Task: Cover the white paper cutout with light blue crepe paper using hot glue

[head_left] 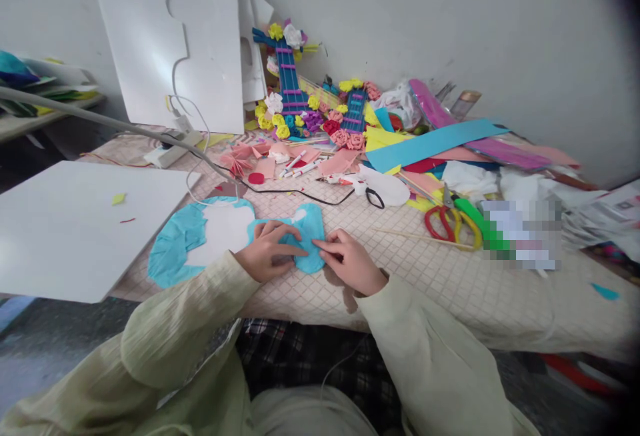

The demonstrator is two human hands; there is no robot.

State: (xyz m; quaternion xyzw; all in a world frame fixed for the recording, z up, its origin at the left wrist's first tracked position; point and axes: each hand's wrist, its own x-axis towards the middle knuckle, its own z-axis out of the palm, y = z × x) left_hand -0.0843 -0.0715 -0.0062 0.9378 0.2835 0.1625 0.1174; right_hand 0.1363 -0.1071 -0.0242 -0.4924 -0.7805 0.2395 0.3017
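A flat white cutout point(220, 239), partly covered in wrinkled light-blue crepe paper point(175, 249), lies near the table's front edge. Its narrower right end has a blue-covered lobe point(311, 261) with a small white patch at the top. My left hand point(270, 251) rests on this end, fingers apart and fingertips on the blue paper. At the lobe's right edge, my right hand point(353, 264) pinches the crepe paper between thumb and forefinger. The left hand hides part of the cutout's middle.
A white board point(75, 229) overhangs the table at left. Red- and yellow-handled scissors point(453, 223), a thin stick point(425, 237) and a glue gun point(345, 181) with a black cord lie nearby. Behind are paper flowers point(283, 131), decorated blue pieces point(290, 83) and a power strip point(173, 151).
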